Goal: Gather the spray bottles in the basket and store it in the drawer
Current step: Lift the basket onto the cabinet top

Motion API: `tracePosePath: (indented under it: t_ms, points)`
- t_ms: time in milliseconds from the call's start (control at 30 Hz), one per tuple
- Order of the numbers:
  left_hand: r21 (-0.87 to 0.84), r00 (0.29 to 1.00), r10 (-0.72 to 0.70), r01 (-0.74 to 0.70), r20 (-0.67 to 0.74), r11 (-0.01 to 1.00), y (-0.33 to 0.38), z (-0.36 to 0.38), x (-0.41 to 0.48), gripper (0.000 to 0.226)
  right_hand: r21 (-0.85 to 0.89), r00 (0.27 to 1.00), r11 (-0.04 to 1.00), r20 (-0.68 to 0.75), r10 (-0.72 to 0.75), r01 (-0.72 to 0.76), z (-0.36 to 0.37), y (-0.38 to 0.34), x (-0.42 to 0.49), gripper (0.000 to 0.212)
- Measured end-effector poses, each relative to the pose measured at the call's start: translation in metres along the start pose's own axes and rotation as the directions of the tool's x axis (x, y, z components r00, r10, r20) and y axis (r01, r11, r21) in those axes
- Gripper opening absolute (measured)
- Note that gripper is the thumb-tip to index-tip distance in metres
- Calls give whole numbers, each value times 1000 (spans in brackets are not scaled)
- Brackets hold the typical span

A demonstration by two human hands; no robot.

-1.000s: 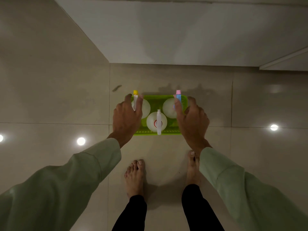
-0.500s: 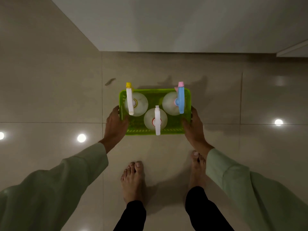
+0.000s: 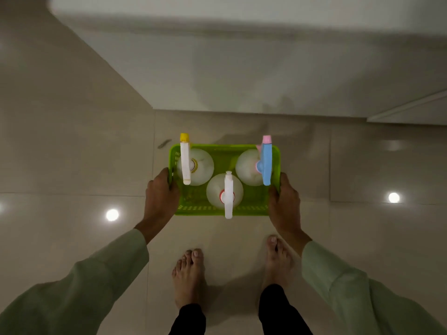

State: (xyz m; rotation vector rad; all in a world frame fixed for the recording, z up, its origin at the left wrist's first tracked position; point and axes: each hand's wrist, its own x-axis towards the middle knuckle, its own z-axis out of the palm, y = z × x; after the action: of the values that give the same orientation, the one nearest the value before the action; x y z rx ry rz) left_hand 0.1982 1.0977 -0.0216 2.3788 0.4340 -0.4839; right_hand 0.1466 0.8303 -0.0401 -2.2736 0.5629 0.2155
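A lime-green plastic basket point(image 3: 225, 149) is held above the tiled floor, in front of my bare feet. Three white spray bottles stand upright in it: one with a white and yellow-tipped trigger point(image 3: 185, 163) at the left, one with a blue and pink trigger point(image 3: 266, 163) at the right, and one with an all-white trigger point(image 3: 228, 194) at the near middle. My left hand point(image 3: 160, 197) is shut on the basket's left rim. Gripping the right rim is my right hand point(image 3: 284, 201).
A pale cabinet front point(image 3: 242, 68) rises just beyond the basket, with a lighter ledge point(image 3: 408, 112) jutting at the right. The glossy beige floor tiles point(image 3: 72, 153) mirror ceiling lights. A small dark mark point(image 3: 164, 143) lies on the floor left of the basket.
My hands slid from over the bottles to the basket's side rims and closed on them. The basket has come up off the floor, closer to the camera.
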Motion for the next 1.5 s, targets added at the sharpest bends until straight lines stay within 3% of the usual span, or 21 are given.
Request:
tracePosePath:
  t_ms: [300,667,1000,1333,1367,1433,1500]
  points:
    - [-37,998,45,-46,-39,998,125,-137,-63,28,2,995,997,-48,-82,83,-153,-123,-28,23]
    - [-26,990,116,-118,-76,993,270,-245,-53,17,55,994,992,3,-111,111,-290,-242,26,14]
    - [-97,998,-29,24,-53,995,325,-242,43,31,15,999,1000,34,-18,17,-291,-281,130,19]
    - [-112,993,-45,32,-113,993,333,-233,83,31,100,997,994,66,32,-39,-275,-283,173,15]
    - [-143,992,-48,31,-116,989,332,-232,81,34,135,996,990,80,40,-50,-275,-282,173,18]
    - [-223,989,-50,18,-136,975,327,-228,68,42,218,993,972,95,67,-87,-277,-275,169,46]
    - [-361,964,-66,-32,-256,932,318,-220,43,46,365,999,930,-12,50,-42,-275,-266,147,55]
